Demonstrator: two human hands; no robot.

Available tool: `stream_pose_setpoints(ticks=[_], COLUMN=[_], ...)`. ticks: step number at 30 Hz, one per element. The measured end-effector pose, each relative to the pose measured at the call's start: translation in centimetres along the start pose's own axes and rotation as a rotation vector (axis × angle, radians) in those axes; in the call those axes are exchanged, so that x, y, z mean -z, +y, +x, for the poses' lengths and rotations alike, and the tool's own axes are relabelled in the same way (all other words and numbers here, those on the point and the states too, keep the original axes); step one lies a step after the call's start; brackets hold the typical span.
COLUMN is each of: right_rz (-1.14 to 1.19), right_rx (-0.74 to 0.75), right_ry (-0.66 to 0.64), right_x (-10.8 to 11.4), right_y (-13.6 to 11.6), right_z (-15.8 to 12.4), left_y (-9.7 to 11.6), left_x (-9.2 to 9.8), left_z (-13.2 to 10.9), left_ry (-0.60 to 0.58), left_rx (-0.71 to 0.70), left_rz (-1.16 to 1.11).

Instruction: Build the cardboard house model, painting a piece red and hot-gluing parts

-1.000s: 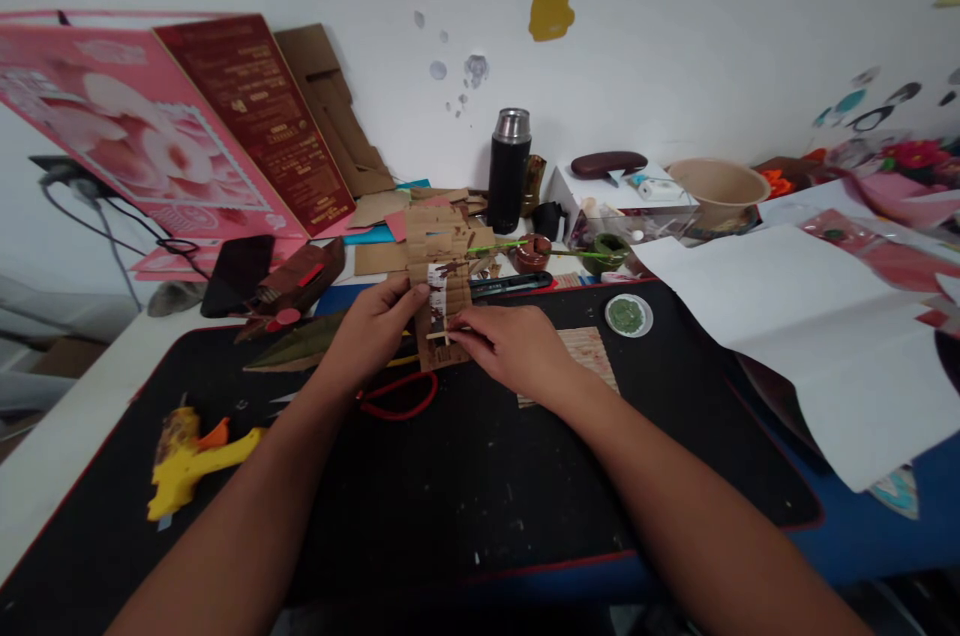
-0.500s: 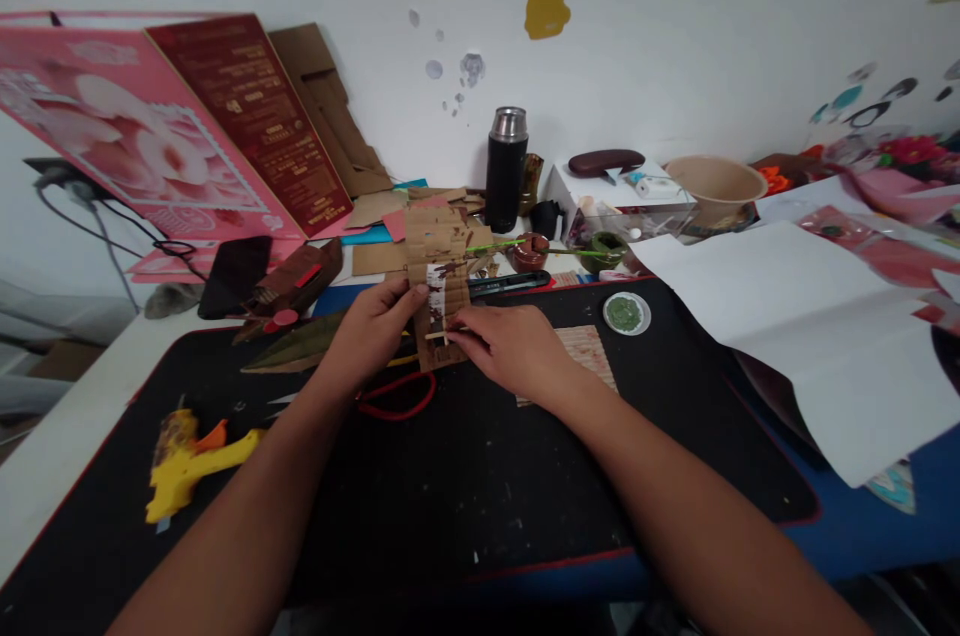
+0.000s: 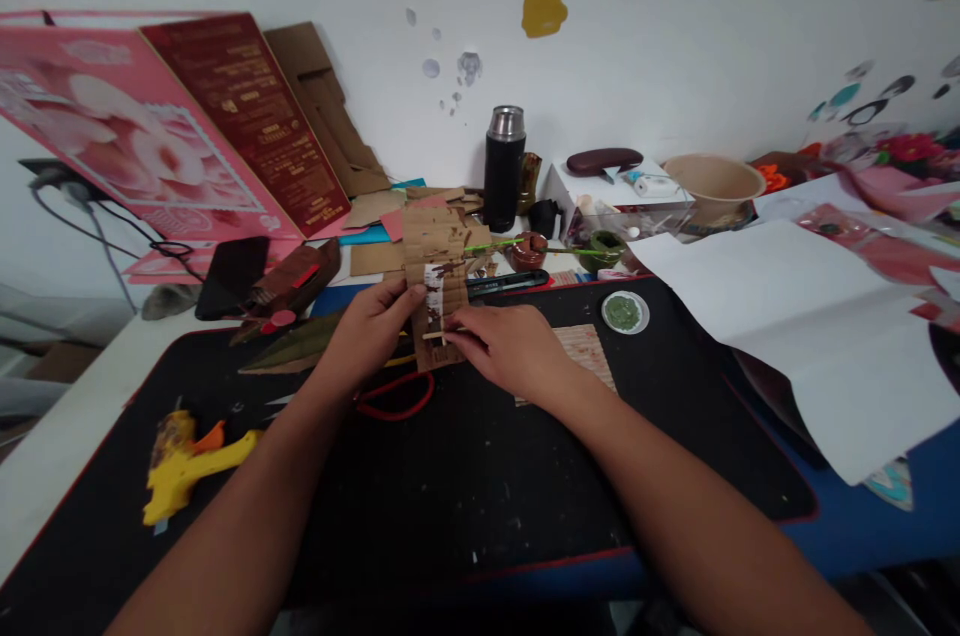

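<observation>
A brown corrugated cardboard strip (image 3: pixel 435 241) with a white patch and dark marks stands in front of me above the black mat. My left hand (image 3: pixel 373 324) grips its left edge between thumb and fingers. At the strip's lower right, my right hand (image 3: pixel 506 341) pinches a small pale stick (image 3: pixel 433 336) lying across the cardboard. Its fingertips touch the strip. Red-handled scissors (image 3: pixel 395 396) lie just below my left hand, partly hidden. A flat piece of corrugated cardboard (image 3: pixel 589 354) rests behind my right wrist.
A yellow glue gun (image 3: pixel 180 471) lies left on the black mat (image 3: pixel 465 496). Behind are a black flask (image 3: pixel 504 171), a utility knife (image 3: pixel 510 283) and paint jars (image 3: pixel 602 252). A dish of green paint (image 3: pixel 625 313) and white paper (image 3: pixel 810 336) are at right.
The whole view has shifted very slightly. Both hands keep the same hold on the cardboard strip and the pale stick.
</observation>
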State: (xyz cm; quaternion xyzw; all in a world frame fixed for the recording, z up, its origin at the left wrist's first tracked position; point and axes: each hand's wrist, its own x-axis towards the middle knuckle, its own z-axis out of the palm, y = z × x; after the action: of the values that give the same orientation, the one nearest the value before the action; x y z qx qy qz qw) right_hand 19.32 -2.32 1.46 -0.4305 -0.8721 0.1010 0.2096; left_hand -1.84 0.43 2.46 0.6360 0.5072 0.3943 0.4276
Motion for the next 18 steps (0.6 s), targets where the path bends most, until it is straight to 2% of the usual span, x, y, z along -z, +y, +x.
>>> stream_pose_setpoints(ticks=[5, 9, 13, 18], right_rz=[0.099, 0.253, 0.376, 0.490], right_rx=[-0.005, -0.098, -0.219, -0.269], right_ry=[0.053, 0.197, 0.301, 0.305], right_x=[0.1, 0.5, 0.7, 0.4], right_y=[-0.1, 0.1, 0.7, 0.9], right_z=[-0.1, 0.0, 0.2, 0.4], left_y=[0.0, 0.0, -0.6, -1.0], left_x=[0.1, 0.1, 0.1, 0.1], left_z=[0.0, 0.0, 0.1, 0.3], left_ry=[0.025, 0.088, 0.194, 0.238], left_rx=[0.001, 0.013, 0.065, 0.107], left_rz=[0.001, -0.044, -0.255, -0.436])
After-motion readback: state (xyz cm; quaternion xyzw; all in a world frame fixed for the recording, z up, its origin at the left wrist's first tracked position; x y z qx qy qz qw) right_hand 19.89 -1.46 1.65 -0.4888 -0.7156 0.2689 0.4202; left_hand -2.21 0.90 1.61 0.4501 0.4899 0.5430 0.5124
